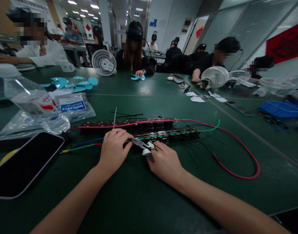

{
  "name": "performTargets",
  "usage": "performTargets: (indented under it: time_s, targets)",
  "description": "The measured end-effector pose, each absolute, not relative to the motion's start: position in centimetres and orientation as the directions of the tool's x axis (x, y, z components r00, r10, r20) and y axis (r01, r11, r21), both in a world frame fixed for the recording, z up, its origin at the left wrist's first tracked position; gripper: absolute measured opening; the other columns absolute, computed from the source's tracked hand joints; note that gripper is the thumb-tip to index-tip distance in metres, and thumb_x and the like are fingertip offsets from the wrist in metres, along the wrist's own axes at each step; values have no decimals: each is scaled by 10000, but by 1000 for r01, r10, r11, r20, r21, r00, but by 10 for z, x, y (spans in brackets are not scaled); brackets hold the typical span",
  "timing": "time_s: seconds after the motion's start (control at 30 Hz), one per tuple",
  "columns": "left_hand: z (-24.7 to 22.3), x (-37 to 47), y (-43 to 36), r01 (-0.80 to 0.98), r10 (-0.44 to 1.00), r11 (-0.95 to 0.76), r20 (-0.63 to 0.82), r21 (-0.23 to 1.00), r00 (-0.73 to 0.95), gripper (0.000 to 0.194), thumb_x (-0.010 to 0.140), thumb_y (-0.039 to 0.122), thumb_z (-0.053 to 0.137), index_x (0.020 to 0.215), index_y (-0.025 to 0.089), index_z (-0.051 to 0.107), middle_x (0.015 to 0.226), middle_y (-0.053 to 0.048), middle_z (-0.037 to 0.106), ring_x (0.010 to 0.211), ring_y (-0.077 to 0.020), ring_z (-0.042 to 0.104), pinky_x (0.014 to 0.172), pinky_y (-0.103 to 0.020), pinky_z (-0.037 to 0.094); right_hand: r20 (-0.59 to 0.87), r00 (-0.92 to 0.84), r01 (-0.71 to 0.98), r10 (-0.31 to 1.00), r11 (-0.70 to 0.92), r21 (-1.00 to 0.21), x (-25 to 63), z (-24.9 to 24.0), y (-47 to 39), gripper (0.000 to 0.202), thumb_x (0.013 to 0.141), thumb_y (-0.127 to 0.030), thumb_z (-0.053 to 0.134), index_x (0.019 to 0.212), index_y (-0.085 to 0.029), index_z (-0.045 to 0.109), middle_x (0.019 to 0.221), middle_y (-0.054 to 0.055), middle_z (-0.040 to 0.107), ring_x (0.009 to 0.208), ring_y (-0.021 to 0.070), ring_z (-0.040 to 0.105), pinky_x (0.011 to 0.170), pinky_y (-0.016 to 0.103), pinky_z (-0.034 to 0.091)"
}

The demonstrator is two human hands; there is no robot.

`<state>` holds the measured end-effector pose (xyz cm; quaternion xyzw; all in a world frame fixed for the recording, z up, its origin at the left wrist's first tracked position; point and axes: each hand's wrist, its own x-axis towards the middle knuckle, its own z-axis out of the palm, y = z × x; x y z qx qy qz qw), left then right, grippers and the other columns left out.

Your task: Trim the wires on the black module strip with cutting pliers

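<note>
The near strip (179, 133) lies crosswise on the bench (139, 201), just beyond both hands. The right hand (167, 159) grips white-handled pliers (139, 143), their nose angled toward the left hand (115, 144), probably so the tips can reach in close at the strip. The left hand's fingers are curled at the strip's near edge, seemingly steadying it; whether they pinch anything is unclear. The far strip (151, 123) sits just behind the near strip, perhaps to keep their wires together, while a red cable (257, 165) loops out to its right. Left of the near strip, a clear bottle (37, 104) holds clear liquid; beyond it, a blue-labelled plastic bag (89, 105) has unreadable contents. Far right of it, a blue tray (281, 109) shows no identifiable contents.
</note>
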<state>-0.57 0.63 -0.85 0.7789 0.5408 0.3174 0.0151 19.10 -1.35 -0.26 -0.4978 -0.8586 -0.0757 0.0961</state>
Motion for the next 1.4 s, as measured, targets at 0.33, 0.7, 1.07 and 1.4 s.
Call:
performTargets:
  time_s: [0.33,0.7,1.07,1.4]
  targets:
    - [-9,-5,6,838,851,-411,481,358,212,75,840,202,630,892,228,677,978,-41,731,1042,-281,580,883,-457,409,236,-477,873,846,487,18,194,-2,-13,165,812,-272,599,796,-136,691,1020,160,624,1024,293,532,866,427,439]
    - [-10,-6,6,838,847,-417,484,352,219,68,844,204,627,888,222,677,970,-41,732,1039,-279,582,873,-452,411,234,-477,873,847,487,19,194,-3,-13,174,814,-269,579,816,-132,686,1066,167,610,1059,303,511,890,438,420]
    - [-9,-6,7,837,848,-420,480,351,225,69,848,206,630,898,217,676,984,-38,728,1051,-277,581,870,-448,408,230,-474,878,850,475,55,192,0,-17,185,815,-261,561,881,-125,667,1142,178,574,1091,319,481,922,447,393]
    - [-10,-6,7,842,856,-410,468,352,222,73,851,219,630,903,222,680,991,-38,727,1053,-274,578,874,-446,405,248,-489,867,836,496,35,193,-5,-12,194,843,-281,577,850,-122,688,1045,167,608,1026,296,515,871,426,428]
